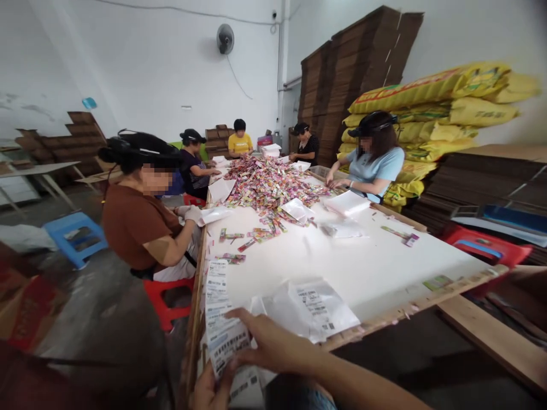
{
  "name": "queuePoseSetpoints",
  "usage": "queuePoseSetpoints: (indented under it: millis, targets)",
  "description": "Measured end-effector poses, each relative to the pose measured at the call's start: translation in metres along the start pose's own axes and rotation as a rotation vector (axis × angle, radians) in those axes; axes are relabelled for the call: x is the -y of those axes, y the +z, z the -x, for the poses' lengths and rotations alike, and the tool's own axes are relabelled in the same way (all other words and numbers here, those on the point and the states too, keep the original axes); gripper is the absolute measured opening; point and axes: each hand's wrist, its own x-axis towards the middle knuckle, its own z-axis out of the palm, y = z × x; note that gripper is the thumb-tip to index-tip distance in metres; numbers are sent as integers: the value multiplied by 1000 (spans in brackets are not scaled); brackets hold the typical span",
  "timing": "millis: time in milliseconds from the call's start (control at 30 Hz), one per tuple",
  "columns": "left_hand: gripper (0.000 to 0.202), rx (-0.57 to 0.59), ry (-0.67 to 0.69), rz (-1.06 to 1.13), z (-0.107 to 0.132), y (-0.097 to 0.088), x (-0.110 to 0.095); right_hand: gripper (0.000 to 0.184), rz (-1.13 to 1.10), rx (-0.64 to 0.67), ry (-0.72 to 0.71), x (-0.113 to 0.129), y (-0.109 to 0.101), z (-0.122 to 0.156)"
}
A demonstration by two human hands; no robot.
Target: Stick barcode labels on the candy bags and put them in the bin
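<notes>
At seven o'clock, a long white paper strip of printed labels (224, 339) is pinched by the left hand (211, 390); the right hand (277, 344) is extended from five o'clock, thumb and forefinger parted, its grip unclear.

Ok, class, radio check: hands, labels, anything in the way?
Left hand, right hand: both on label strip. Right hand covers part of it. Labelled bag nearby.

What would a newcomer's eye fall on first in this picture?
Probably the big heap of small colorful packets toward the far part of the white table. Piled yellow sacks also stand out at the upper right. Nearest the camera, the left hand and right hand are on a strip of printed labels.
</notes>
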Motion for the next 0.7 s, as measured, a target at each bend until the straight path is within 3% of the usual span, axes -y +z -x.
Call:
queuePoseSetpoints:
  millis: [67,133,233,300,367,433,500,567,633,700]
  targets:
    - [44,74,-15,26,3,-2,-7,30,-14,-183,11,5,16,12]
    - [44,144,-74,142,6,-4,-15,18,-7,-307,5,5,21,20]
    - [47,215,-267,393,12,-5,-26,25,85,-223,-93,4,31,31]
    - [48,220,-411,417,13,-3,-30,26,139,-113,-172,8,41,37]
    - [50,179,-468,378,11,1,-29,19,176,-70,-185,18,45,42]
    - [49,75,-452,384,4,2,-24,12,180,-86,-175,31,34,44]
    - [47,-110,-367,400,-8,-4,-17,11,58,-136,-199,41,5,40]
    - [50,-285,-270,409,-19,-17,-12,11,-146,-308,-191,39,-30,30]
    - [55,-395,-195,421,-28,-31,-7,13,-242,-493,-75,20,-56,17]
    - [53,-355,-231,510,-31,-43,-4,15,-87,-482,99,-12,-61,6]
